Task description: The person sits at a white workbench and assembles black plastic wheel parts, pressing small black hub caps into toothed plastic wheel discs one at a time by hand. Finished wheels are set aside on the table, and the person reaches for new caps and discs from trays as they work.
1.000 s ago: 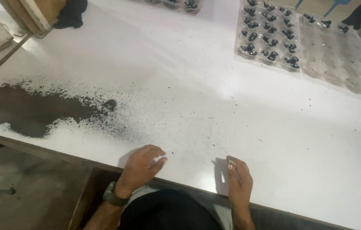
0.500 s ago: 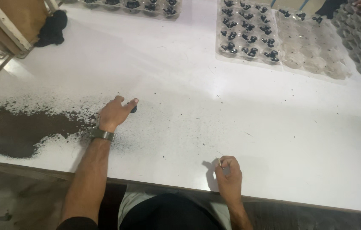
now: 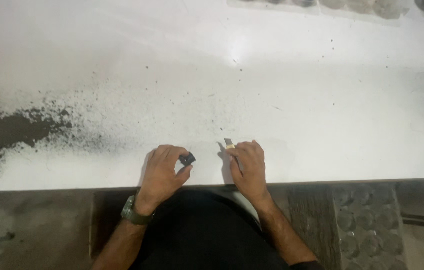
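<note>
White table (image 3: 272, 75), dark powder-strewn left side

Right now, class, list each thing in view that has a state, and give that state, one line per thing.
Left hand: fingers pinched on a small dark block, just above the table.
Right hand: closed on a thin metal blade tool, tip showing.
White table top: speckled with dark grains.
Dark powder pile: spread loosely at the left edge.
Clear plastic cell tray: below the table edge, contents unclear.
</note>
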The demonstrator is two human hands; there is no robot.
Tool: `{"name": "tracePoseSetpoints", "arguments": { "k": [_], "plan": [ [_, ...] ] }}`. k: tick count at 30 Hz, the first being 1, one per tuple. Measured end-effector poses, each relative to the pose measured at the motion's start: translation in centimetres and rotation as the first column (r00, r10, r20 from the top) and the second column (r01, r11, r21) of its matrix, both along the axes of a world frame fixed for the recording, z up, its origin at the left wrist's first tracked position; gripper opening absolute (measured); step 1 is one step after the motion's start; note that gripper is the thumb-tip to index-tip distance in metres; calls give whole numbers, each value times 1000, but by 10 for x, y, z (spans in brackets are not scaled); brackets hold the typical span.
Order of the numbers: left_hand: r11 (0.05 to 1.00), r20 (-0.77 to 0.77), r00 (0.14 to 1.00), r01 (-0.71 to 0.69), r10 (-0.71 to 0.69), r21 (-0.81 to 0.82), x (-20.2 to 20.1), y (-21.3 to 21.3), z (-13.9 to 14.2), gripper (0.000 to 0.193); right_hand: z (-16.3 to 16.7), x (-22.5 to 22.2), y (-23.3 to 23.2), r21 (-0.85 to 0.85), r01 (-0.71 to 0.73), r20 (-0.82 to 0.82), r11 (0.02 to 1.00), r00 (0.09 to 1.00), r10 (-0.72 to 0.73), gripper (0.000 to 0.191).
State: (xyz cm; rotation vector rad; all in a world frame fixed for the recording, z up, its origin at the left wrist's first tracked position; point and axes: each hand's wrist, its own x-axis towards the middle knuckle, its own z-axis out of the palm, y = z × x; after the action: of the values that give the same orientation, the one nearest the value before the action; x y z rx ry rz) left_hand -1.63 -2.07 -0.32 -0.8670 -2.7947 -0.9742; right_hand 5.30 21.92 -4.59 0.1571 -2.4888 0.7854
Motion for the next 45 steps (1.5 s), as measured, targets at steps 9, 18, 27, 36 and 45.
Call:
{"name": "tracePoseSetpoints", "arguments": {
  "k": [9,18,27,36,45],
  "plan": [
    [992,24,998,60,-63,113,5,-7,-18,23,7,-8,-58,110,-124,170,986,980,104,56],
    [982,-32,983,177,-179,-64,12,-20,-13,15,-4,-9,-55,110,-67,139,992,989,51,38],
    [985,-183,979,113,-89,127,32,-22,1,25,-9,8,-48,4,-91,-45,996,995,91,24],
    [993,-274,956,-88,107,81,35,-1,-37,27,-16,8,-59,-105,-210,-22,972,978,209,28],
    [975,-288,947,-79,138,206,32,-1,-47,19,-17,2,-65,-89,-198,9,976,980,200,27]
  ]
}}
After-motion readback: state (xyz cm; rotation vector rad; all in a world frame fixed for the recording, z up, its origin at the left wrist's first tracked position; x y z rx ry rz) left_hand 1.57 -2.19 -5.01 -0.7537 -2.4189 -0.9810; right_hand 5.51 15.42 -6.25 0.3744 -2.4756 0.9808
